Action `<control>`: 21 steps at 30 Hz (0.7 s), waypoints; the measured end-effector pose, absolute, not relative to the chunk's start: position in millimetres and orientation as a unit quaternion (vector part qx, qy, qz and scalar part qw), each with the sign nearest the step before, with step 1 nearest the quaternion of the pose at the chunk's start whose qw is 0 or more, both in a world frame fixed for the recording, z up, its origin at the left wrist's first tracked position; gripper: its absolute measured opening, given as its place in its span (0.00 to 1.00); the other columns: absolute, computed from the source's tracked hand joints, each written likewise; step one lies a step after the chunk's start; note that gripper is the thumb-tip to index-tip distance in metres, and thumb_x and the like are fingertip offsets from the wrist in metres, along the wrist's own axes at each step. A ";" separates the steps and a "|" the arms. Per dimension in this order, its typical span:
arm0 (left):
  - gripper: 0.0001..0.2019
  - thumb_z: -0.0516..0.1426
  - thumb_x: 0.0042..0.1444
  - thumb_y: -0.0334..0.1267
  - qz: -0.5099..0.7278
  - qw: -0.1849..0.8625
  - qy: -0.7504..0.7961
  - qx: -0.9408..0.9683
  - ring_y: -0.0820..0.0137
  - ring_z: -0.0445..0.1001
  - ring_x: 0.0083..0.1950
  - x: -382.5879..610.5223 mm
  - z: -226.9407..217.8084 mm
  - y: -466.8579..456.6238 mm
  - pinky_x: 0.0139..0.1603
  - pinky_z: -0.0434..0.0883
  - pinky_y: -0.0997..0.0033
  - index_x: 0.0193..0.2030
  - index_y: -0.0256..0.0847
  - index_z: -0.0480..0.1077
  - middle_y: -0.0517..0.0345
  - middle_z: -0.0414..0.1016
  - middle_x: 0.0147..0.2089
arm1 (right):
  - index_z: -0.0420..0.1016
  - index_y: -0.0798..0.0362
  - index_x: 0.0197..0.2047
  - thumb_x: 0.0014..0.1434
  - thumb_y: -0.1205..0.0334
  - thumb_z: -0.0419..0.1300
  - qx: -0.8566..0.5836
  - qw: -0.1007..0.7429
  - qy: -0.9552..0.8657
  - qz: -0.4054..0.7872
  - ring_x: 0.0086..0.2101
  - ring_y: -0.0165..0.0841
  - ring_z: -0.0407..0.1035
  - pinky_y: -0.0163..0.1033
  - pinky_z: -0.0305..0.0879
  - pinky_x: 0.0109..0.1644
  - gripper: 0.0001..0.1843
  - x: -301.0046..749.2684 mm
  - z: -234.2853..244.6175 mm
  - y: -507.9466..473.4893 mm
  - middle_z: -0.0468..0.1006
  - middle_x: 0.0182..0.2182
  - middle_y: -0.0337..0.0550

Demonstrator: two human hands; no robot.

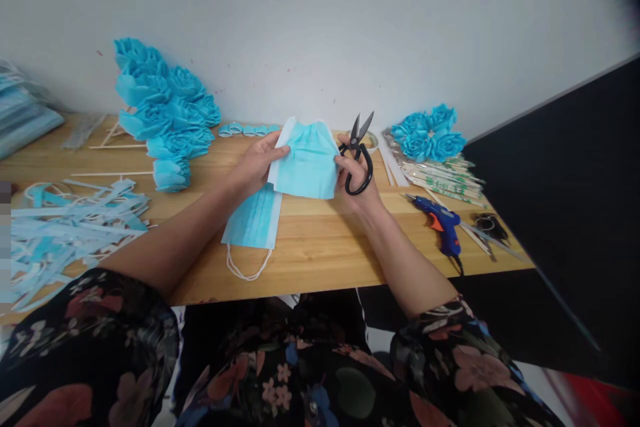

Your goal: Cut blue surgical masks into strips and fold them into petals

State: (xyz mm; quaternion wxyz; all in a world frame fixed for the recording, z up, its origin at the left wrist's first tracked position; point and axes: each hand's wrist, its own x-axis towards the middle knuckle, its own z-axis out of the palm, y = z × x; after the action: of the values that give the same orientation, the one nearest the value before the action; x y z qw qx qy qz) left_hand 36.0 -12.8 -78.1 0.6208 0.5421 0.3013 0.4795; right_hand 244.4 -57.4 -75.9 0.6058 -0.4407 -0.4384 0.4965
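Held up above the table is a light blue face mask (306, 163), partly unfolded, with a white strip along its left edge. My left hand (260, 163) pinches that left edge, thumb in front. At the opposite edge, my right hand (356, 181) grips the mask between thumb and fingers. The same hand carries black-handled scissors (359, 147), blades apart and pointing up, a handle loop around the fingers. Beneath my left hand a second mask (254, 219) lies on the table, its white ear loop towards me and its upper end hidden.
Blue flowers (165, 107) made of folded material stand at the left, with more flowers (430, 133) at the right. Cut strips (75, 233) pile at front left. A blue glue gun (440, 220) lies right, near packaged sticks (450, 177). Small rolled pieces (247, 129) line the wall.
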 end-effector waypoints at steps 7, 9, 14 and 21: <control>0.25 0.64 0.56 0.46 0.477 0.623 0.301 0.542 0.54 0.79 0.51 35.0 -77.0 -14.0 0.49 0.78 0.53 0.59 0.41 0.72 0.47 0.81 0.50 | 0.69 0.39 0.57 0.48 0.50 0.67 -0.440 0.605 -0.442 0.495 0.37 0.38 0.72 0.43 0.67 0.38 0.32 243.2 -74.5 -57.3 0.76 0.36 0.37; 0.26 0.63 0.56 0.48 0.465 0.631 0.291 0.548 0.53 0.79 0.51 35.6 -78.7 -14.5 0.50 0.77 0.52 0.59 0.41 0.72 0.46 0.81 0.50 | 0.69 0.39 0.57 0.48 0.49 0.67 -0.442 0.605 -0.446 0.490 0.38 0.39 0.72 0.43 0.67 0.39 0.32 243.0 -73.5 -58.0 0.77 0.38 0.38; 0.31 0.63 0.57 0.48 0.500 0.555 0.317 0.584 0.53 0.69 0.67 36.5 -81.8 -12.6 0.65 0.68 0.50 0.66 0.43 0.65 0.45 0.72 0.65 | 0.70 0.41 0.57 0.48 0.51 0.67 -0.419 0.619 -0.438 0.499 0.42 0.40 0.73 0.43 0.68 0.39 0.32 242.4 -67.9 -60.8 0.79 0.43 0.40; 0.34 0.56 0.62 0.57 0.516 0.363 0.350 0.692 0.52 0.62 0.71 36.3 -70.7 -20.8 0.70 0.59 0.45 0.71 0.44 0.58 0.41 0.65 0.70 | 0.70 0.41 0.59 0.48 0.52 0.67 -0.419 0.632 -0.429 0.491 0.45 0.41 0.74 0.44 0.70 0.43 0.34 239.6 -62.7 -63.6 0.80 0.45 0.41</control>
State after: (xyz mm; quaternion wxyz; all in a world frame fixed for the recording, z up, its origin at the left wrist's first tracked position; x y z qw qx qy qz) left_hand 36.3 -20.8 -70.7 0.3630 0.6920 0.3501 0.5165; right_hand 239.6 -63.6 -62.7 0.6317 -0.4187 -0.4294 0.4912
